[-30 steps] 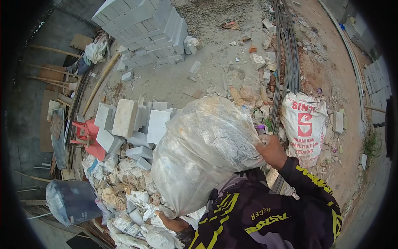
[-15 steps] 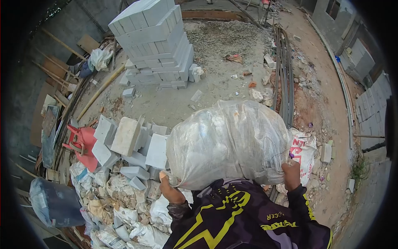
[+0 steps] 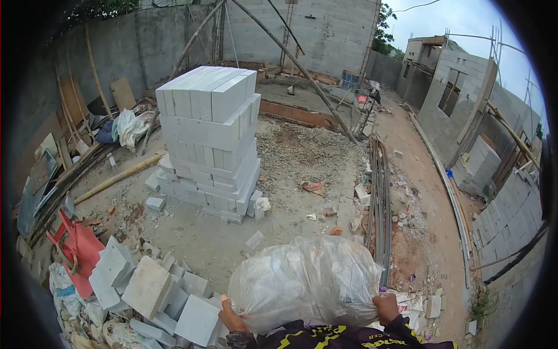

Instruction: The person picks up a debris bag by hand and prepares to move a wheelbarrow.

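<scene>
A large, bulging bundle wrapped in clear plastic (image 3: 308,282) is held in front of my body, its length running left to right. My left hand (image 3: 232,317) grips its lower left end, thumb pointing up. At the opposite end, my right hand (image 3: 385,308) is closed on the plastic. What is inside the bundle is blurred by the wrapping. Just left of my left hand lie loose pale blocks (image 3: 197,320) in a heap. Beneath the right end, a white printed sack (image 3: 410,305) shows on the ground.
A tall stack of pale blocks (image 3: 203,139) stands ahead. Long steel bars (image 3: 381,203) lie along a dirt path (image 3: 430,227) on the right. A red plastic container (image 3: 81,250) and a bamboo pole (image 3: 119,177) lie left. Slanted poles (image 3: 302,72) cross farther back.
The view has tilted up, showing the far walls and sky. The bundle and both hands now appear lower in the picture, with both hands still gripping its ends.
</scene>
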